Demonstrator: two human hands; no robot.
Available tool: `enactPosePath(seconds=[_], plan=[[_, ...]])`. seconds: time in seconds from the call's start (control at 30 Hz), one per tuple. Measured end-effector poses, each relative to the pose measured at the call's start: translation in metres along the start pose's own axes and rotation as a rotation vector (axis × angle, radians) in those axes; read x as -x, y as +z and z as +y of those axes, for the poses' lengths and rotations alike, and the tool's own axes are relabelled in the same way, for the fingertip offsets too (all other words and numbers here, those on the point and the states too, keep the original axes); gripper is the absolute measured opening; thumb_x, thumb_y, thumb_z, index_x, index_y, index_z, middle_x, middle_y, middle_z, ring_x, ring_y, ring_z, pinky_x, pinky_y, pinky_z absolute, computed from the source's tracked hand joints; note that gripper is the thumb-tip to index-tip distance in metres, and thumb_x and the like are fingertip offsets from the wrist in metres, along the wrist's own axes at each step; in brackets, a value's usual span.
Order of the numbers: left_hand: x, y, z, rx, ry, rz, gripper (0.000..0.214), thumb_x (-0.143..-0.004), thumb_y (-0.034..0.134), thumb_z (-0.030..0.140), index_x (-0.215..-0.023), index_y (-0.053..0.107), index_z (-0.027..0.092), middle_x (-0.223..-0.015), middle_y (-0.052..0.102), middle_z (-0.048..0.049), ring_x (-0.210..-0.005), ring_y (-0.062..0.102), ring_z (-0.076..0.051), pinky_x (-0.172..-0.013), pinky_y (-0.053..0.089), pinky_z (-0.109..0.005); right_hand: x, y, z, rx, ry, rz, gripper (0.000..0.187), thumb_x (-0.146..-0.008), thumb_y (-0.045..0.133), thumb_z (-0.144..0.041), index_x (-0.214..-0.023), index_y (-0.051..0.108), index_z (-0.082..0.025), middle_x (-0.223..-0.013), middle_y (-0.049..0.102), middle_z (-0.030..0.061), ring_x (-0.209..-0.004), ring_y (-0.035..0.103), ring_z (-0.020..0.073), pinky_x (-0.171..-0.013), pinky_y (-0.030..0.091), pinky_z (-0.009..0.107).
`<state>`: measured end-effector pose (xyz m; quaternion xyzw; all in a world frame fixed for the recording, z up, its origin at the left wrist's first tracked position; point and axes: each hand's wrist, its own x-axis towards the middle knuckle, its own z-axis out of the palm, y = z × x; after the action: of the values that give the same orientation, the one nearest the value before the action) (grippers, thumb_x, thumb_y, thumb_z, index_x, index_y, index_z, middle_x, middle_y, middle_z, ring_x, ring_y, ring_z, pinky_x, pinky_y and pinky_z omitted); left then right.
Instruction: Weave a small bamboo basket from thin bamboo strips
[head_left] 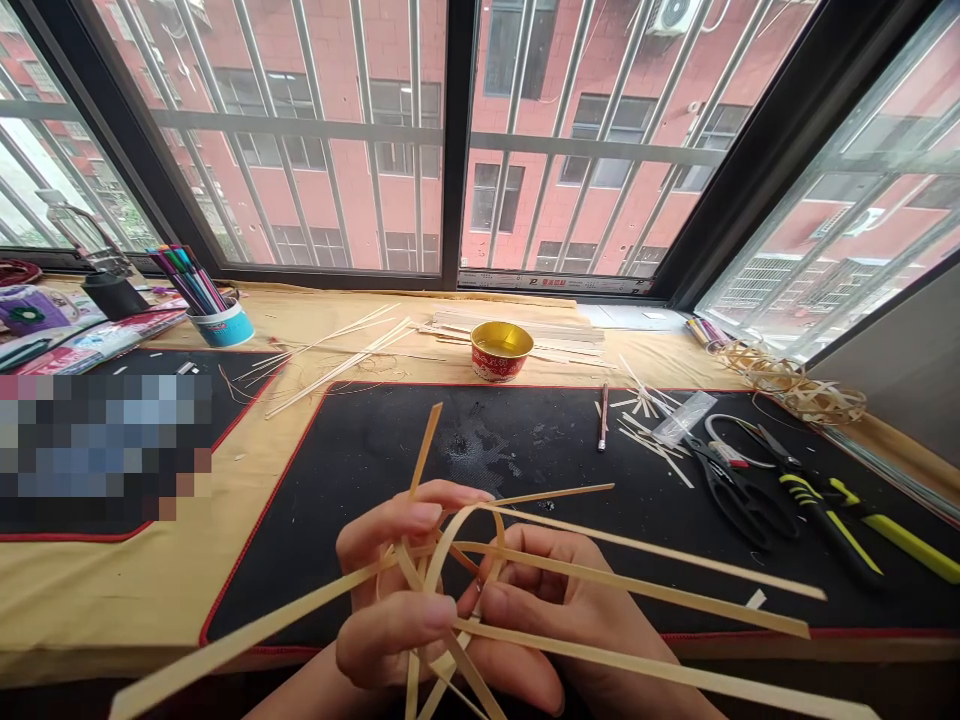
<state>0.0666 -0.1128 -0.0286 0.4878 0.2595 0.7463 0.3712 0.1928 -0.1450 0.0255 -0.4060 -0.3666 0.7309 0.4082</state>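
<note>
Pale bamboo strips [652, 583], bent and crossed into a small open weave, are held up over the front of the black mat. My left hand [394, 590] grips the weave from the left, fingers curled round the crossing strips. On the right, my right hand [547, 590] pinches the strips between thumb and fingers, close to the middle of the weave. Long loose ends stick out to the right, to the lower left and downward. One short end points up above my left hand. Some of the crossings are hidden behind my fingers.
A red and gold bowl [502, 352] stands behind the black mat [390, 450], with more strips [555, 345] beyond it. To the right lie scissors [739, 490], pliers [825, 510], a pencil [602, 418] and cut strip pieces. A pen cup [221, 322] stands back left.
</note>
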Motion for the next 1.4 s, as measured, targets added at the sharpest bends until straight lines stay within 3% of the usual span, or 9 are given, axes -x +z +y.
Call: enactPosePath(seconds=[0.07,0.13,0.33,0.43,0.57,0.73,0.83,1.07,1.4], plan=[[-0.012,0.014,0.014,-0.1,0.335,0.021,0.053,-0.045,0.09,0.043,-0.069,0.046,0.025,-0.103,0.055,0.0049,-0.086,0.063,-0.021,-0.07,0.059,-0.042,-0.001,0.003,-0.001,-0.047,0.027,0.036,0.04,-0.059,0.084,-0.04,-0.072,0.059,-0.012,-0.067,0.058,0.0013,-0.06,0.05,0.0082,-0.055,0.037,0.018],[-0.02,0.022,0.023,-0.141,0.371,0.035,0.052,-0.043,0.09,0.042,-0.071,0.049,0.026,-0.101,0.057,0.0046,-0.08,0.064,-0.02,-0.065,0.06,-0.039,-0.003,0.006,-0.003,-0.076,0.057,0.06,0.04,-0.057,0.086,-0.038,-0.07,0.058,-0.012,-0.066,0.059,0.0013,-0.057,0.05,0.007,-0.052,0.036,0.017],[-0.023,0.024,0.022,0.041,0.081,0.086,0.05,-0.049,0.088,0.041,-0.091,0.063,0.038,-0.106,0.057,0.0025,-0.091,0.063,-0.024,-0.076,0.056,-0.041,-0.009,0.01,-0.009,-0.143,0.066,-0.011,0.026,-0.069,0.079,-0.032,-0.071,0.064,-0.011,-0.06,0.058,-0.0003,-0.05,0.049,0.0035,-0.046,0.038,0.013],[-0.031,0.019,0.02,0.14,-0.137,0.111,0.051,-0.05,0.089,0.034,-0.093,0.062,0.034,-0.109,0.055,0.0028,-0.095,0.061,-0.021,-0.081,0.054,-0.036,-0.005,0.007,-0.019,-0.197,0.09,-0.041,0.026,-0.075,0.075,-0.03,-0.089,0.069,-0.009,-0.074,0.067,0.0047,-0.054,0.056,0.0025,-0.05,0.044,0.01],[-0.05,0.013,0.019,0.303,-0.47,0.21,0.056,-0.05,0.09,0.034,-0.095,0.057,0.024,-0.1,0.059,-0.0012,-0.089,0.063,-0.019,-0.082,0.054,-0.033,0.001,-0.003,-0.03,-0.141,0.075,0.097,0.035,-0.074,0.076,-0.029,-0.103,0.066,-0.011,-0.094,0.071,0.0111,-0.056,0.062,0.0041,-0.051,0.048,0.011],[-0.071,0.012,0.02,0.424,-0.921,0.238,0.026,-0.076,0.073,0.03,-0.089,0.055,0.016,-0.085,0.061,-0.0062,-0.078,0.067,-0.02,-0.073,0.057,-0.033,-0.016,-0.014,-0.019,0.251,-0.396,0.298,0.024,-0.073,0.075,-0.034,-0.084,0.065,-0.015,-0.081,0.069,0.0053,-0.067,0.065,0.0112,-0.063,0.056,0.021],[-0.079,0.015,0.02,0.438,-1.051,0.164,0.013,-0.09,0.055,0.027,-0.089,0.054,0.014,-0.084,0.06,-0.0076,-0.074,0.068,-0.02,-0.074,0.058,-0.036,-0.039,-0.019,-0.006,0.42,-0.672,0.322,0.026,-0.071,0.077,-0.031,-0.087,0.061,-0.018,-0.1,0.062,0.0055,-0.092,0.063,0.017,-0.08,0.057,0.03],[-0.098,0.011,0.005,0.489,-1.098,-0.03,0.023,-0.088,0.059,0.031,-0.1,0.054,0.013,-0.094,0.06,-0.0102,-0.079,0.069,-0.021,-0.077,0.058,-0.036,-0.081,-0.026,0.003,0.604,-1.039,0.493,0.031,-0.073,0.076,-0.028,-0.09,0.051,-0.02,-0.105,0.054,0.0064,-0.098,0.057,0.0194,-0.086,0.05,0.039],[-0.109,-0.009,-0.018,0.664,-1.127,-0.063,0.043,-0.088,0.058,0.036,-0.122,0.043,0.014,-0.096,0.06,-0.0114,-0.084,0.068,-0.022,-0.07,0.059,-0.032,-0.111,-0.028,-0.007,0.779,-1.231,0.323,0.006,-0.082,0.065,-0.015,-0.081,0.061,-0.02,-0.088,0.062,0.0042,-0.089,0.058,0.0181,-0.084,0.048,0.039]])
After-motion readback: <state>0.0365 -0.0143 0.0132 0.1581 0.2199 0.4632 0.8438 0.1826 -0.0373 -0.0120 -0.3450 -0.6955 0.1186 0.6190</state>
